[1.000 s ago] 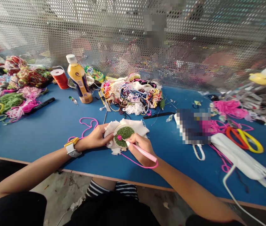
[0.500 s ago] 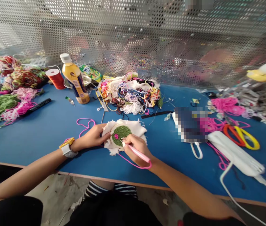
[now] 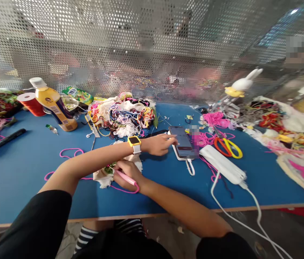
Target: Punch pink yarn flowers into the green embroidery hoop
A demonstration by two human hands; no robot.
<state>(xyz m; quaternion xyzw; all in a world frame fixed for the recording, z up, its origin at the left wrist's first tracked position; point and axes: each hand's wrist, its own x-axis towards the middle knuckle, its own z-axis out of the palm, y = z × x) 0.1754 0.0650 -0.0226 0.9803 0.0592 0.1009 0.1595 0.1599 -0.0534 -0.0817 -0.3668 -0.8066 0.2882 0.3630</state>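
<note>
My left hand, with a yellow watch on the wrist, reaches across to the right and touches the screen of a phone lying on the blue table. My right hand grips a pink punch needle pen with pink yarn trailing from it. Its tip rests on a small embroidery hoop with green stitching, set on white cloth. My left forearm hides most of the hoop.
A pile of mixed yarn scraps lies behind the hoop. A yellow bottle and an orange spool stand at the back left. Scissors, a white power strip and more yarn lie right. A perforated metal screen closes the far edge.
My left hand let go of the hoop and crossed over to the phone at the right. The view swung right. My right hand stays on the hoop with the pen.
</note>
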